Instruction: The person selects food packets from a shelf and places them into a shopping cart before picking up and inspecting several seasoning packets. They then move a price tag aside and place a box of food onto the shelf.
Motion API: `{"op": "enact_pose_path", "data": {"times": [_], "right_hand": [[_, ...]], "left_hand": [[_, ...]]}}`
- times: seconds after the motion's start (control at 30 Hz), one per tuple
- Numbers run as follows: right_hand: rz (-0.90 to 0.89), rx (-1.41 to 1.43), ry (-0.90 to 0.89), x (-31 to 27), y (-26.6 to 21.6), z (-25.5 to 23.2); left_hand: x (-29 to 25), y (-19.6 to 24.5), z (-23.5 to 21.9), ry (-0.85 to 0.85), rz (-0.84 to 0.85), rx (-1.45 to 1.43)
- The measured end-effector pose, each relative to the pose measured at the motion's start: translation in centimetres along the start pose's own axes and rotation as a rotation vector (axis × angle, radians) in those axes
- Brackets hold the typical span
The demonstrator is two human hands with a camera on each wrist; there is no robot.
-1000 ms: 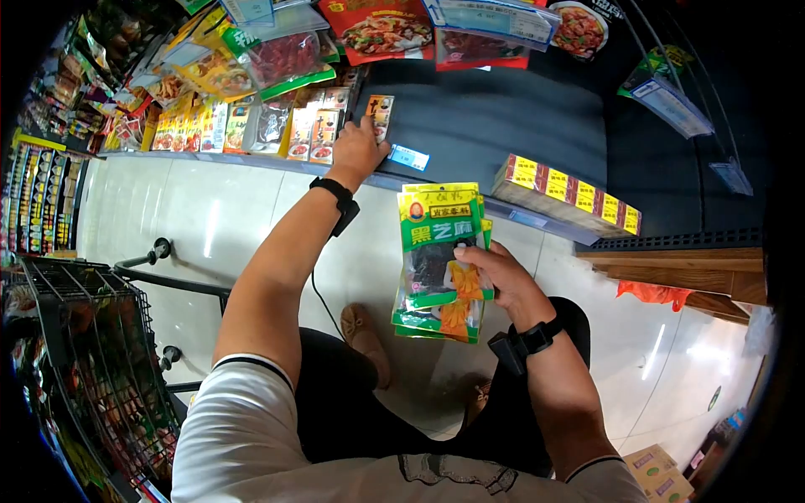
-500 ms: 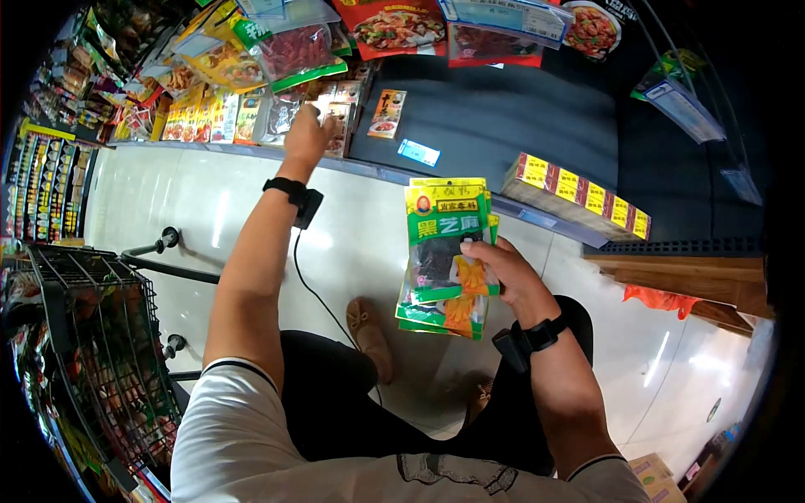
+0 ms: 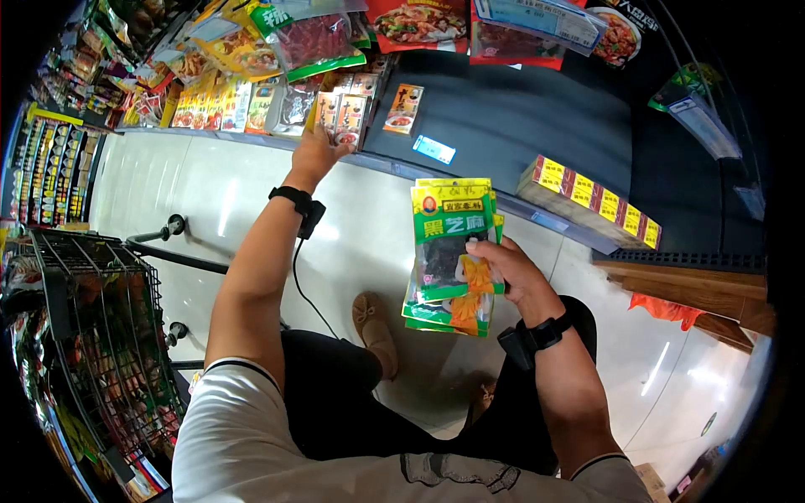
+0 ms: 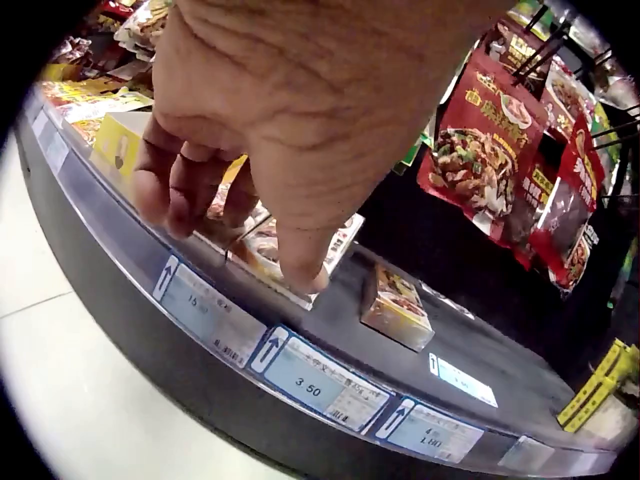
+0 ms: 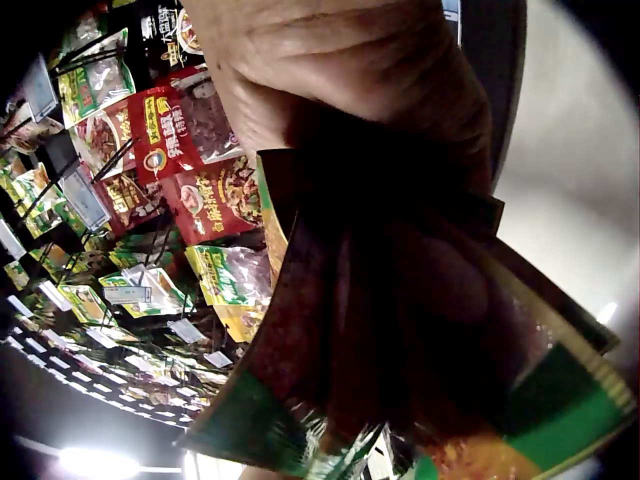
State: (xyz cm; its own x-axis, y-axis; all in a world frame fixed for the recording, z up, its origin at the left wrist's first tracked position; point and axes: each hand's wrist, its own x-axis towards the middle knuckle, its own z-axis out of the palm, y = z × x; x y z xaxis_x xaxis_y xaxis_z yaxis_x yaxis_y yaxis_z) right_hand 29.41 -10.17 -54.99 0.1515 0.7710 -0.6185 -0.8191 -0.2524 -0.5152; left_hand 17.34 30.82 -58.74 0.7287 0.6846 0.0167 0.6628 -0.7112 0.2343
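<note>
My left hand is at the shelf's front edge, on a group of small seasoning boxes with food pictures. In the left wrist view the thumb bends down at the right side of the boxes, and the curled fingers lie at their left. A single small box lies apart on the dark shelf, to the right. My right hand grips several green and yellow packets of black sesame, thumb on top, in front of the shelf. Their lower ends fan out in the right wrist view.
A row of yellow and maroon boxes stands along the shelf's front at right. Packets hang above the shelf. A loose price tag lies on the shelf. A wire shopping cart stands at left, and a wooden ledge juts out at right.
My left hand has left the single box and moved left to the grouped boxes, then slightly back toward the shelf edge. The right hand keeps its hold on the packets.
</note>
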Motion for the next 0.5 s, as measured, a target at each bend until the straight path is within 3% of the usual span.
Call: {"op": "enact_pose_path", "data": {"times": [0.3,0.5], "right_hand": [[-0.033,-0.023,0.015,0.0,0.1,-0.9],[-0.042,-0.014,-0.007,0.0,0.2,-0.8]], "left_hand": [[1.1,-1.3,2.3,0.031,0.04,0.02],[0.8,-0.4,1.3,0.033,0.034,0.048]]}}
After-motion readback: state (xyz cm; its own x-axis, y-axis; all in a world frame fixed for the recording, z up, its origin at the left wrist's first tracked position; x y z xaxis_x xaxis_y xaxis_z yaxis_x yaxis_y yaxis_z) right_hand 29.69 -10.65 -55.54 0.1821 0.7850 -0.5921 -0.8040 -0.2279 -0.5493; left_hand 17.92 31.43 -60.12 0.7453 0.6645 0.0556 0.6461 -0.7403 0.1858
